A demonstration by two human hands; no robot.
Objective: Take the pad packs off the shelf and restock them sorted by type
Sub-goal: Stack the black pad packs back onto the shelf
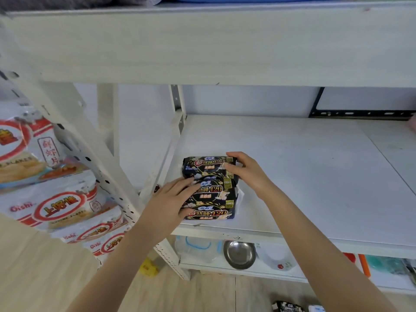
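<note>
Three black pad packs with gold and red print lie in a row on the white shelf board [304, 176], near its front left corner: a far pack [206, 165], a middle pack [213, 192] and a near pack [210, 213]. My left hand [171, 199] lies over the left side of the middle and near packs, its fingers stretched out on top. My right hand [245, 170] holds the right end of the far pack, fingers curled over its edge.
Bags of Oishi prawn crackers [60, 208] fill the rack at the left. Below the shelf sit a clear container [195, 246], a steel bowl [239, 253] and a white bowl [278, 257]. Another dark pack [287, 306] lies on the wooden floor.
</note>
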